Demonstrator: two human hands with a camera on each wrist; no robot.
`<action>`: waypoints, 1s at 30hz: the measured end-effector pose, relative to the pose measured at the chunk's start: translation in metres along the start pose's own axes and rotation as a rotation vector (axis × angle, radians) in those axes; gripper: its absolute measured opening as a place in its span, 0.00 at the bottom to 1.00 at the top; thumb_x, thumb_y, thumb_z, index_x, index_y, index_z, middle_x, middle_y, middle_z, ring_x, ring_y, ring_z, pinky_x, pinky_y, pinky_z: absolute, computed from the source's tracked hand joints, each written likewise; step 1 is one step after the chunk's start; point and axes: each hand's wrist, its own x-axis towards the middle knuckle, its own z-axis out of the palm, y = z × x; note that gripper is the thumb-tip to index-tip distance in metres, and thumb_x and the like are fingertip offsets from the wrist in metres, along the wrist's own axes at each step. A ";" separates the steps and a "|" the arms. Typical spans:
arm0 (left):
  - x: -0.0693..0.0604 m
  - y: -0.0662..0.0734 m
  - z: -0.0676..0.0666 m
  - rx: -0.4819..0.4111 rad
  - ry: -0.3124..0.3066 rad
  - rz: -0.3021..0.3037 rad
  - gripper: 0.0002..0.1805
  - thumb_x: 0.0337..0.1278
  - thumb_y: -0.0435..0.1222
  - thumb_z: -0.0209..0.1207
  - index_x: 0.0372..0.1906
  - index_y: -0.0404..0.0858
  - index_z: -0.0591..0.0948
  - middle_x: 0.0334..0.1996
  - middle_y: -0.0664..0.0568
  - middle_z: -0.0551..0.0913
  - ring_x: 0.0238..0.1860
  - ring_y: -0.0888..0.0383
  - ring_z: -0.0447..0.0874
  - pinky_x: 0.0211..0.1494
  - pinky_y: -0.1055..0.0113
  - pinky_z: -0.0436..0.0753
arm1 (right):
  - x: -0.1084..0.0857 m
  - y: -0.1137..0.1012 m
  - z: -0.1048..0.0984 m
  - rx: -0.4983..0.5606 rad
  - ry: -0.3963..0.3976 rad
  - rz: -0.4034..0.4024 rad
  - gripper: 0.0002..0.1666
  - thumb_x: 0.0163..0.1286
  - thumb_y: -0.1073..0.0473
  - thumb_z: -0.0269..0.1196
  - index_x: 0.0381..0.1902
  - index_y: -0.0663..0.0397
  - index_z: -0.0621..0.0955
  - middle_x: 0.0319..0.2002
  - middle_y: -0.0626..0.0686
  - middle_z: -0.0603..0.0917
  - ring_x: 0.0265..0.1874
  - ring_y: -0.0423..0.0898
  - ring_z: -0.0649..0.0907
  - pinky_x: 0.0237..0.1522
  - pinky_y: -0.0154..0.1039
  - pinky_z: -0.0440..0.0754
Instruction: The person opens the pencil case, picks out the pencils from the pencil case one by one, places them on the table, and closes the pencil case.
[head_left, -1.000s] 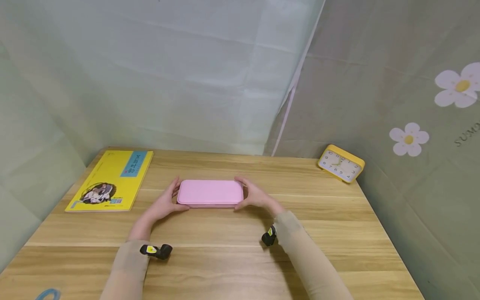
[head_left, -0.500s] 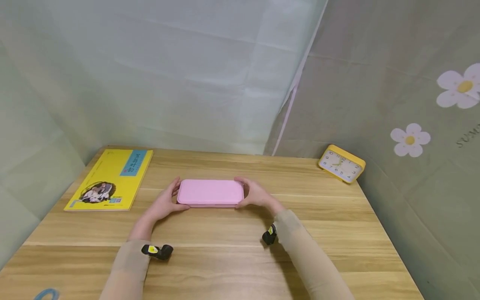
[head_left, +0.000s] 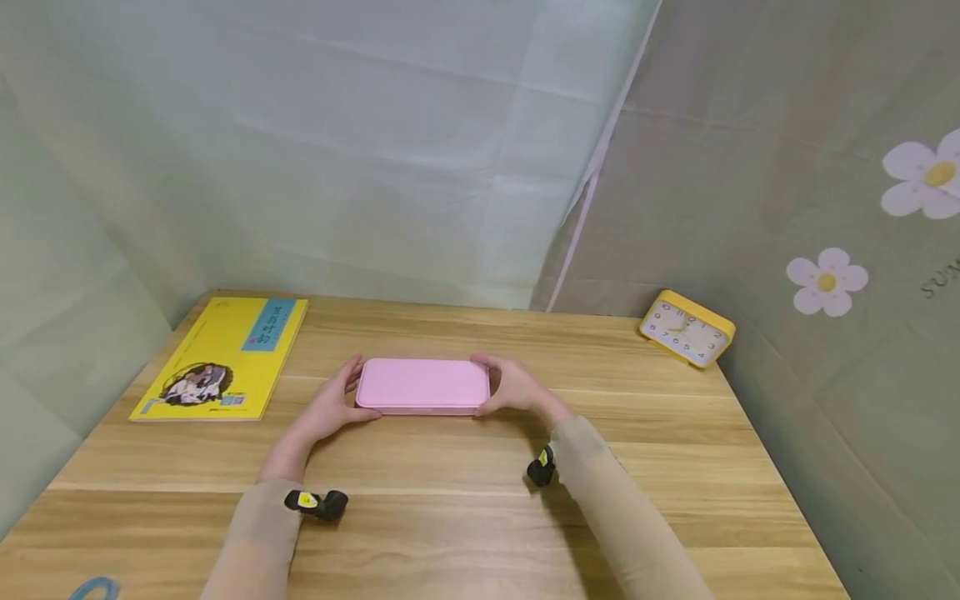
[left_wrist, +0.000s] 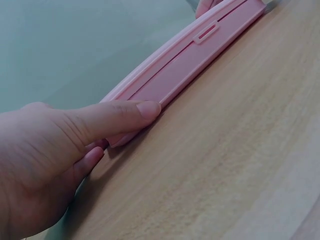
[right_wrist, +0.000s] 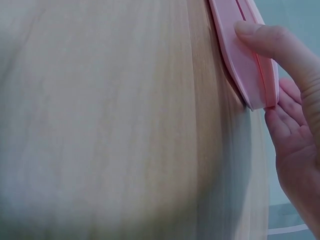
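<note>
Head view: left hand and right hand near mid-frame, each curved round one end of the pink case, thumb on the near face, fingers round the end. Both are holding it; spread no wider than the case ends require. Case appears to sit flat on the table, lid closed, long side roughly level across the frame.

Handling (judgement): press both ends equally and keep the wrists level so the case does not skew. Right thumb lies across the lid seam in the right wrist view, so a lighter touch there should spare the lid; the latch is uncovered.

Further out: yellow book at left of frame, yellow clock at right, both well apart from the hands. Curtain behind.

Hard to make out: most fingertips are hidden behind the case, so far-side contact cannot be confirmed. Blue item is cut off at the lower left; cannot identify. Curtain lettering is cut off at the right edge. Case contents not visible.
</note>
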 end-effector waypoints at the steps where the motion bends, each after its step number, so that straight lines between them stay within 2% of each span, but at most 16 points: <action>1: 0.000 0.000 0.000 -0.002 -0.001 0.000 0.62 0.47 0.39 0.74 0.76 0.27 0.43 0.74 0.28 0.54 0.71 0.30 0.59 0.73 0.39 0.62 | 0.000 0.000 0.000 0.002 -0.001 -0.001 0.58 0.36 0.62 0.82 0.68 0.65 0.69 0.68 0.62 0.72 0.69 0.55 0.69 0.76 0.49 0.61; 9: -0.001 0.002 0.000 -0.005 0.002 0.009 0.61 0.46 0.38 0.74 0.76 0.26 0.44 0.73 0.27 0.54 0.70 0.29 0.59 0.73 0.40 0.62 | 0.000 0.002 0.000 0.030 0.001 -0.015 0.57 0.36 0.63 0.82 0.67 0.67 0.70 0.67 0.63 0.73 0.69 0.56 0.70 0.75 0.48 0.61; 15: -0.001 0.001 0.000 -0.016 0.001 0.016 0.60 0.47 0.36 0.74 0.75 0.26 0.45 0.73 0.27 0.54 0.71 0.30 0.59 0.73 0.40 0.61 | 0.001 0.001 -0.002 0.023 -0.001 0.012 0.57 0.37 0.62 0.81 0.67 0.65 0.70 0.67 0.61 0.74 0.68 0.54 0.71 0.75 0.47 0.62; 19: -0.001 0.002 -0.002 -0.027 0.006 0.016 0.61 0.46 0.36 0.74 0.75 0.25 0.44 0.73 0.26 0.53 0.70 0.29 0.58 0.74 0.39 0.60 | 0.002 0.000 -0.005 0.006 -0.013 0.031 0.57 0.38 0.59 0.81 0.68 0.61 0.70 0.68 0.58 0.74 0.69 0.51 0.70 0.76 0.46 0.60; 22: -0.001 0.001 -0.003 -0.037 0.004 0.006 0.62 0.46 0.38 0.74 0.76 0.26 0.43 0.73 0.27 0.53 0.71 0.29 0.58 0.74 0.38 0.59 | 0.002 0.000 -0.007 0.034 -0.026 0.033 0.56 0.40 0.59 0.80 0.69 0.61 0.69 0.69 0.57 0.72 0.71 0.51 0.68 0.77 0.46 0.58; 30: 0.001 -0.004 -0.002 -0.041 -0.012 0.000 0.65 0.45 0.41 0.75 0.77 0.29 0.40 0.74 0.29 0.52 0.71 0.30 0.57 0.75 0.38 0.57 | -0.002 0.002 -0.007 0.133 -0.038 -0.039 0.52 0.47 0.64 0.76 0.70 0.67 0.66 0.71 0.62 0.67 0.73 0.55 0.64 0.77 0.48 0.57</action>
